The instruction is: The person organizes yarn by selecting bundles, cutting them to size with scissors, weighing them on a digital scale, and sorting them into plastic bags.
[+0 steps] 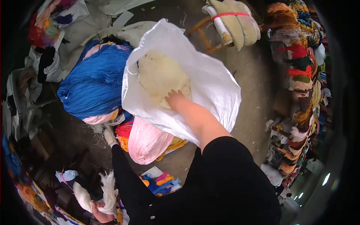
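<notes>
A large white plastic sack [213, 84] stands open in front of me. Inside it lies a mass of cream-coloured yarn [161, 71]. My right hand [175, 99] reaches into the sack, its fingers spread against the near edge of the cream mass. At the lower left, my left hand [100, 212] is closed round a hank of white yarn [108, 193], whose loose strands stick up above the fingers. Another smooth white bundle [81, 195] hangs right beside that hand.
Big hanks of blue yarn [95, 80] and pink yarn [148, 140] lie against the sack. A strapped beige roll [234, 22] rests on a wooden stool [203, 37] at the top. Along the right, many coloured hanks [302, 73] hang in a row. My foot [109, 137] is near the pink yarn.
</notes>
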Motion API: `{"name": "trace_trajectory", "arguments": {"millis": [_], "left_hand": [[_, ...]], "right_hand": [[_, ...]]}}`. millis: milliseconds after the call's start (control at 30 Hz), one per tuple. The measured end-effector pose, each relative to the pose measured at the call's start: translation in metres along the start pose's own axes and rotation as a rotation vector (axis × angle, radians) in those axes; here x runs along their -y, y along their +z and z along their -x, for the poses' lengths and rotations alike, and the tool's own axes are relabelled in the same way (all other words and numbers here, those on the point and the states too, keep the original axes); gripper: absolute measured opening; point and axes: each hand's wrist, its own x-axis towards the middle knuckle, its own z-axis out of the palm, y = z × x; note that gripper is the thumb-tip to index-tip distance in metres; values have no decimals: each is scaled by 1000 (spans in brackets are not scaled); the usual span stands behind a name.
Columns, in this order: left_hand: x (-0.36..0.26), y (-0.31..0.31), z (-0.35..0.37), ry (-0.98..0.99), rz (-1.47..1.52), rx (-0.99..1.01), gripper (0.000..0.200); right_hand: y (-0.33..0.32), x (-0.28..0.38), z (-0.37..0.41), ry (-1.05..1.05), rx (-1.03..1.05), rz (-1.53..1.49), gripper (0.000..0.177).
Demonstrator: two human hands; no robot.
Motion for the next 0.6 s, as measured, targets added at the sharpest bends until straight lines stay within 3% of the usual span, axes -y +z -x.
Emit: {"name": "trace_trajectory", "arguments": {"millis": [100,167,300,400,433,467,533,600], "left_hand": [[15,-23,-18,-125,40,-19,15],[19,-13,-16,-186,66,-53,18],[22,0,-14,-226,39,-7,18],[21,15,-7,-202,68,155,18],[24,16,-7,-171,59,168,6],[25,20,-4,-159,72,169,7],[27,30,2,-144,94,202,11],[25,41,9,-126,92,258,13]], "right_hand": [[10,7,6,0,54,60,25],[-38,9,6,19,487,61,25],[-81,-17,10,282,496,-268,26],[-131,-48,34,270,312,-398,27],[-146,-54,46,191,69,-468,25],[-162,-58,58,102,-174,-536,23],[-197,-60,87,26,-342,-843,22],[-251,-49,127,205,-236,-1202,24]]}}
